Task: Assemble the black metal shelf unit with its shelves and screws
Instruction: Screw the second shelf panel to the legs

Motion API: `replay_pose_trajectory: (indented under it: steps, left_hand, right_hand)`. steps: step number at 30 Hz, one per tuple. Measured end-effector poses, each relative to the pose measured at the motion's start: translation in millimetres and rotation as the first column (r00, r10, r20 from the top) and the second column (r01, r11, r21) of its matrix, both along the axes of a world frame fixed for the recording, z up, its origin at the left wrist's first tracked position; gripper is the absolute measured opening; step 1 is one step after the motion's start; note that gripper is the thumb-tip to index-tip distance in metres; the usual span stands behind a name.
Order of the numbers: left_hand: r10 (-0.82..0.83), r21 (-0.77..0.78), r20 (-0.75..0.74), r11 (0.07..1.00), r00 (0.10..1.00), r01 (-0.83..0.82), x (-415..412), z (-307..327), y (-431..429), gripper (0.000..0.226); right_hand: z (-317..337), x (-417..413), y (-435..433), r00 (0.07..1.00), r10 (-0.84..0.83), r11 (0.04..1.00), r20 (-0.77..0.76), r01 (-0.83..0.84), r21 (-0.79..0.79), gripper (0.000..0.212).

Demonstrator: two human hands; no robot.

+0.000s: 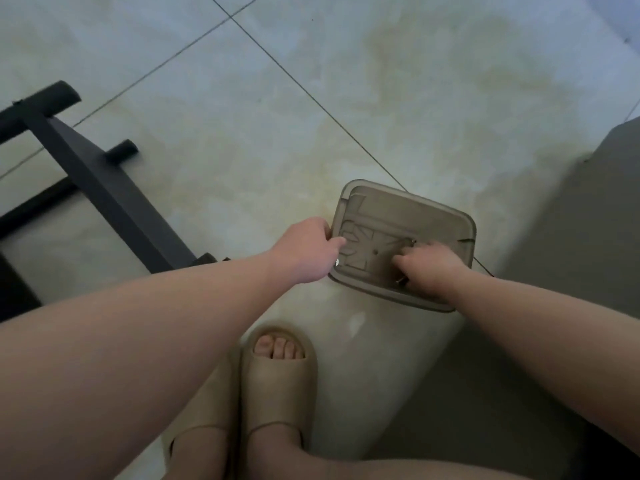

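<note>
A translucent brown plastic tray [426, 209] lies on the tiled floor right of centre. My left hand [308, 249] grips the tray's left rim, thumb over the edge. My right hand [427, 271] is inside the tray with fingers curled, pinching small dark metal pieces that look like screws [401, 280]; exactly what it holds is hard to make out. The black metal shelf frame [100, 188] lies on the floor at the left, its bars running diagonally toward my left forearm.
My foot in a beige slide sandal [278, 379] stands just below the tray. A grey surface [595, 230] fills the right edge. Pale floor tiles with dark grout lines stretch beyond the tray.
</note>
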State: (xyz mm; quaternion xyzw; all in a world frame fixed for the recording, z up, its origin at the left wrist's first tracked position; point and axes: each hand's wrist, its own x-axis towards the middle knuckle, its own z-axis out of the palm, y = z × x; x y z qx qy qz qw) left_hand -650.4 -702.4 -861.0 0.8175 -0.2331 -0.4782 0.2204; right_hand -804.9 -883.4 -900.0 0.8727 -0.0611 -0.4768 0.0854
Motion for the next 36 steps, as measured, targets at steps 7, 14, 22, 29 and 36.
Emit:
replay_pose_trajectory:
  steps: [7,14,22,29,36]
  left_hand:
    - [0.046,-0.022,-0.017,0.999,0.999,-0.047,-3.2,-0.3,3.8,0.028]
    - [0.069,0.009,0.001,0.998,0.998,-0.069,5.9,19.3,15.5,0.023]
    - [0.048,0.008,0.247,0.999,0.968,-0.052,47.7,115.1,74.1,0.026]
    - [0.173,-0.028,0.307,0.985,0.936,-0.173,58.9,159.5,151.5,0.024]
    - [0.204,0.033,0.262,0.975,0.943,-0.22,84.4,137.2,194.9,0.021]
  right_hand:
    - [-9.6,7.5,-1.1,0.999,0.025,1.0,0.023,-0.025,-0.006,0.026]
    - [33.3,21.5,-1.3,0.821,-0.527,0.849,0.22,0.494,0.189,0.008]
    - [140.7,47.5,42.8,0.669,-0.631,0.763,0.393,0.442,0.472,0.037]
    - [201.2,82.5,116.3,0.623,-0.619,0.748,0.479,0.279,0.602,0.014]
    - [188.4,120.3,170.4,0.726,-0.516,0.78,0.455,0.177,0.601,0.01]
